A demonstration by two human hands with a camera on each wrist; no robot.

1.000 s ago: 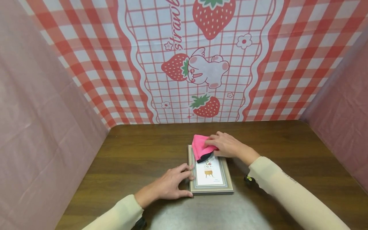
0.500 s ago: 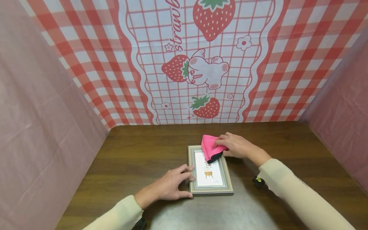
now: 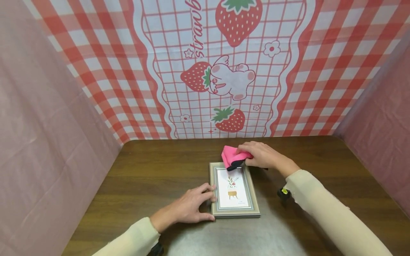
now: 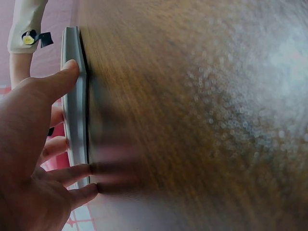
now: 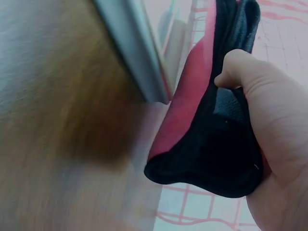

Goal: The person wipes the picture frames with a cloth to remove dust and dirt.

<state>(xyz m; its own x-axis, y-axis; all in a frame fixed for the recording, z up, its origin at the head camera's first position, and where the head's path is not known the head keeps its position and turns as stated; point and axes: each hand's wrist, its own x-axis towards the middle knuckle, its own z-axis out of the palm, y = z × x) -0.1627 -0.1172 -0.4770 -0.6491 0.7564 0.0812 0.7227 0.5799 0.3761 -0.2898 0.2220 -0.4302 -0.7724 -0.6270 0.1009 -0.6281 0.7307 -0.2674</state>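
Note:
A picture frame (image 3: 236,214) with a beige border and a plant-in-pot print (image 3: 232,192) lies flat on the wooden table. Along its left side rests my left hand (image 3: 192,202), fingers spread over the edge and thumb near the close corner; the left wrist view shows the thumb (image 4: 65,79) on the frame's side. My right hand (image 3: 264,155) grips a folded pink cloth (image 3: 230,154) with black edging at the frame's far end. In the right wrist view the thumb presses the cloth's black part (image 5: 207,149), beside the frame's corner (image 5: 156,91).
The wooden table (image 3: 144,170) ends at a red-and-white strawberry-print cloth backdrop (image 3: 230,81). Pink fabric hangs at the left side (image 3: 54,106) and the right side (image 3: 384,117). Glare lies on the table's near part.
The cloth in my right hand first slid right over the picture frame, then moved away to its far edge, uncovering more of the print. My left hand stayed put.

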